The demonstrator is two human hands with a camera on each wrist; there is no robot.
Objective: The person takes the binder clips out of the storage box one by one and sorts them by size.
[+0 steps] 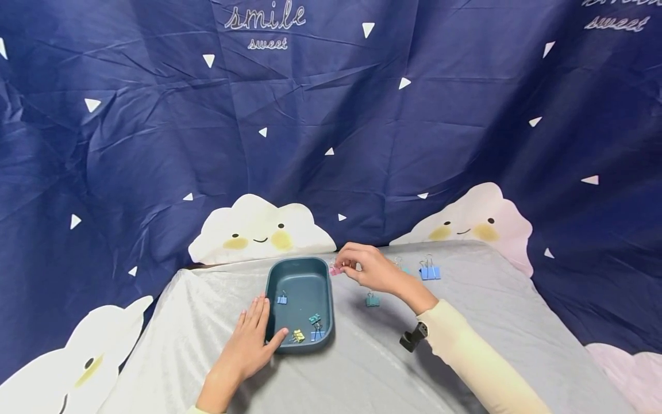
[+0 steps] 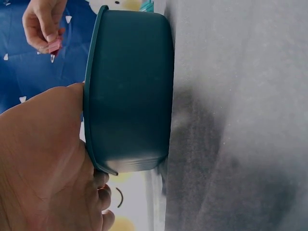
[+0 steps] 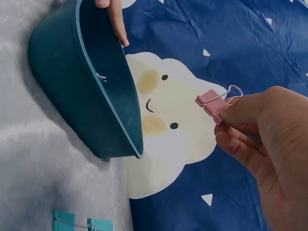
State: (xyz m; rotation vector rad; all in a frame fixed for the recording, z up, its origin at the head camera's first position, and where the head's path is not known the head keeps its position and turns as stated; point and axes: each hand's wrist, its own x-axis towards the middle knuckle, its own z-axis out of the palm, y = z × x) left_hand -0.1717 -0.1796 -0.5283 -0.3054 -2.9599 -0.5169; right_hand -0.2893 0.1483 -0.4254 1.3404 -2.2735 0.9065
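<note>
Between the thumb and fingers of my right hand (image 1: 373,269) is a pink binder clip (image 3: 211,103), pinched by one end just off the bin's right rim. A dark teal bin (image 1: 331,310) stands on the cloth. Inside it lie a small blue binder clip (image 1: 281,299), a yellow binder clip (image 1: 297,336), a teal binder clip (image 1: 315,318) and another blue binder clip (image 1: 318,334). My left hand (image 1: 250,339) rests on the bin's left rim, its fingers along the side and the thumb over the near corner.
Right of the bin on the grey cloth (image 1: 372,368) lie a teal binder clip (image 1: 372,299), a larger blue binder clip (image 1: 430,271) and a light teal clip (image 1: 405,268) partly behind my right hand. A dark blue curtain (image 1: 320,115) with clouds hangs behind.
</note>
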